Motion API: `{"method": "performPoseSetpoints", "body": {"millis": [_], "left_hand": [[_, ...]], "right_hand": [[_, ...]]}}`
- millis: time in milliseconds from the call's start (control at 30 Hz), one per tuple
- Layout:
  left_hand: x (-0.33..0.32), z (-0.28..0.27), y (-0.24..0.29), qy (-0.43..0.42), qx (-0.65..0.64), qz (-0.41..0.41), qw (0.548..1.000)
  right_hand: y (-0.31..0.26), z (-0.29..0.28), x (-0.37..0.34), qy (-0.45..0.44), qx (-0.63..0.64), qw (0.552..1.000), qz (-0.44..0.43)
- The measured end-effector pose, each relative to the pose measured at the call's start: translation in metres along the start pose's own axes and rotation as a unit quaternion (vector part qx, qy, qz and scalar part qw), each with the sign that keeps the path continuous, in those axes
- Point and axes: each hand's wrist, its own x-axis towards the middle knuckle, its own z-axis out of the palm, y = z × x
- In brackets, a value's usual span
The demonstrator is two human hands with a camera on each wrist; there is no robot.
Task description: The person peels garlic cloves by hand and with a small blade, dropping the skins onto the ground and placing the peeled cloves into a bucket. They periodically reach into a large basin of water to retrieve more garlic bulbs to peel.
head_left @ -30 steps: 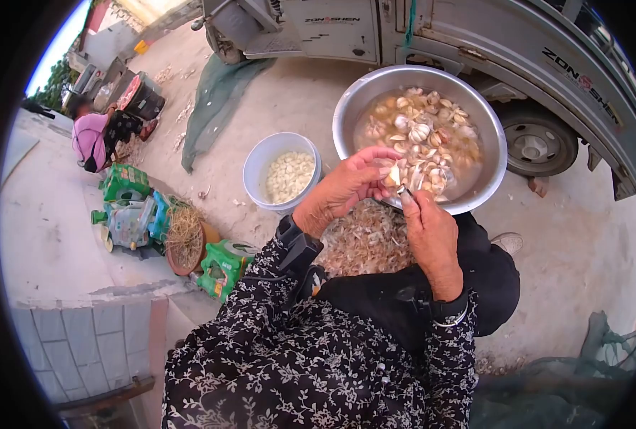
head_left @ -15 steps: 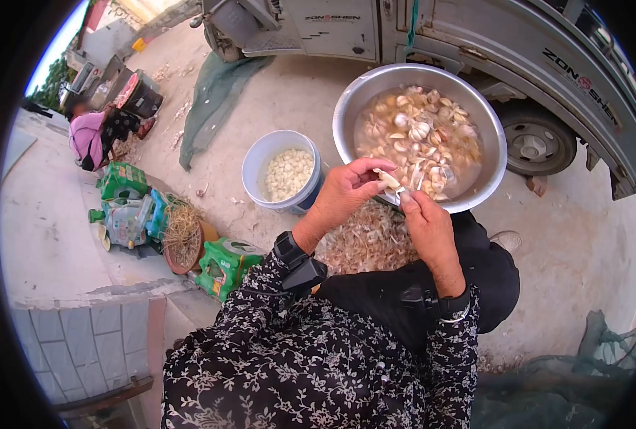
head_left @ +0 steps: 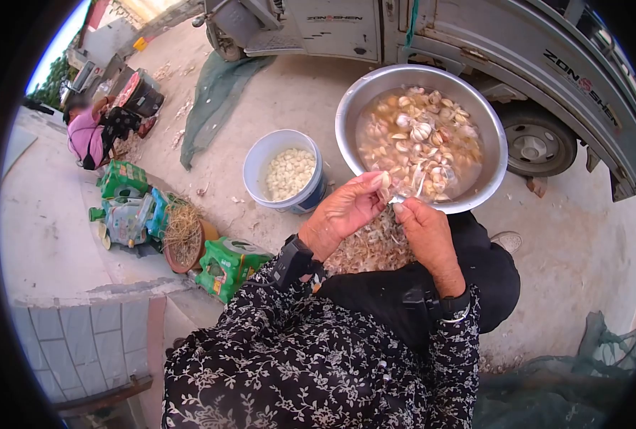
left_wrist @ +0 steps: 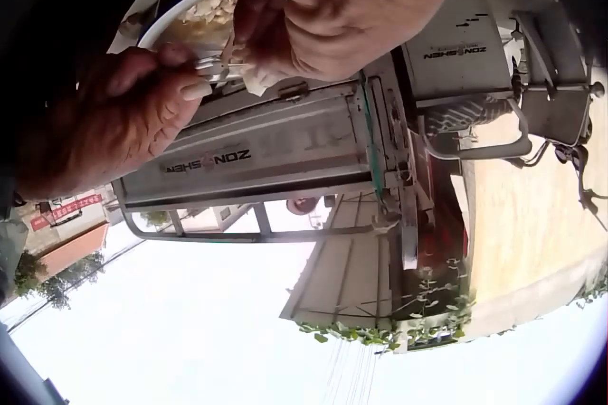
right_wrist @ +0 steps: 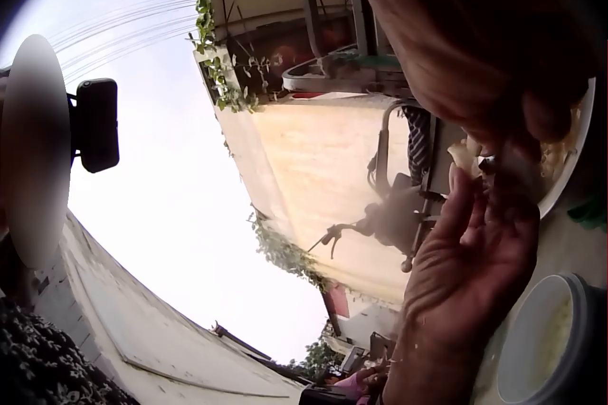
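Note:
Near the basin's lower rim, the left hand (head_left: 344, 217) pinches a pale garlic clove (head_left: 384, 180) between thumb and fingers. The right hand (head_left: 429, 234) grips a small metal blade (head_left: 397, 199), its tip close beside the clove. The wide metal basin (head_left: 343, 129) holds garlic bulbs and cloves in cloudy water. In the left wrist view the right hand (left_wrist: 123, 115) meets the left hand (left_wrist: 347, 11) at the blade. The right wrist view shows the left hand (right_wrist: 467, 282) palm up, holding the clove (right_wrist: 463, 155); the right hand's fingers partly hide the blade.
A white bucket (head_left: 251, 166) of peeled cloves stands left of the basin. Garlic skins (head_left: 370, 249) lie below it. Green bottle packs (head_left: 226, 268) and a straw-filled pot (head_left: 183, 243) are at left. A grey vehicle (head_left: 339, 32) stands behind; a person in pink (head_left: 86, 136) sits far left.
The left hand has dipped lower and turned its palm more upward, with the clove held more upright. The right hand has shifted slightly down. The seated person's arm has moved.

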Motion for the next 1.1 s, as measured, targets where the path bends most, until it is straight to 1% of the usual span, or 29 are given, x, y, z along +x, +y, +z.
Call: {"method": "performPoseSetpoints", "body": {"millis": [33,100,133,200,233,267,300,333,400,433,500,533,600,633,700,733,800,933,1000,1033,1100], "left_hand": [[0.0,0.003,-0.003,0.0,0.0,0.001,1.0],[-0.001,0.008,-0.006,-0.006,-0.097,0.012,0.995],[-0.001,0.006,-0.006,-0.005,-0.097,0.013,0.995],[0.0,0.001,-0.005,-0.045,-0.054,0.046,0.996],[0.002,-0.005,-0.003,-0.045,-0.053,0.047,0.996],[0.005,-0.012,-0.001,-0.028,0.027,0.105,0.994],[0.003,-0.011,0.003,-0.011,0.106,0.162,0.981],[0.001,-0.011,0.005,-0.011,0.106,0.162,0.981],[-0.005,-0.008,0.011,0.034,0.113,0.182,0.976],[-0.007,-0.01,0.012,0.036,0.113,0.183,0.976],[-0.009,-0.011,0.014,0.033,0.08,0.159,0.983],[-0.01,-0.009,0.013,0.033,0.08,0.158,0.984],[-0.014,-0.006,0.01,0.059,0.132,0.187,0.972],[-0.015,-0.006,0.008,0.061,0.13,0.186,0.972],[-0.017,-0.006,0.006,0.061,0.207,0.223,0.951],[-0.018,-0.004,0.004,0.061,0.207,0.222,0.951],[-0.021,0.002,-0.001,0.066,0.263,0.264,0.926],[-0.024,0.01,-0.006,0.059,0.282,0.272,0.918],[-0.024,0.011,-0.005,0.039,0.216,0.235,0.947],[-0.024,0.009,-0.004,0.04,0.216,0.235,0.947],[-0.021,0.001,-0.002,0.012,0.121,0.128,0.984]], "right_hand": [[-0.001,-0.001,0.0,-0.001,0.001,1.0,-0.001],[-0.005,-0.004,-0.002,-0.032,-0.039,0.999,0.01],[-0.005,-0.004,-0.002,-0.033,-0.039,0.999,0.008],[-0.005,-0.004,-0.003,-0.034,-0.04,0.999,0.014],[-0.005,-0.005,-0.004,-0.035,-0.039,0.999,0.013],[-0.007,-0.007,-0.004,-0.041,-0.051,0.998,0.014],[-0.008,-0.008,-0.005,-0.047,-0.062,0.997,0.014],[-0.008,-0.009,-0.005,-0.047,-0.062,0.997,0.014],[-0.009,-0.01,-0.007,-0.049,-0.065,0.997,0.013],[-0.01,-0.009,-0.008,-0.05,-0.065,0.997,0.013],[-0.011,-0.008,-0.009,-0.12,-0.159,0.98,-0.009],[-0.013,-0.006,-0.009,-0.12,-0.159,0.98,-0.008],[-0.018,0.0,-0.008,-0.036,-0.154,0.987,-0.025],[-0.018,0.001,-0.007,-0.038,-0.154,0.987,-0.024],[-0.016,0.003,-0.005,0.017,-0.107,0.994,-0.029],[-0.016,0.005,-0.004,0.017,-0.107,0.994,-0.028],[-0.018,0.007,-0.002,0.011,-0.095,0.995,-0.036],[-0.021,0.007,-0.002,0.011,-0.093,0.995,-0.034],[-0.017,0.008,-0.002,0.016,-0.042,0.998,-0.048],[-0.016,0.007,-0.003,0.015,-0.042,0.998,-0.048],[-0.015,0.006,-0.004,0.018,-0.049,0.997,-0.054]]}}
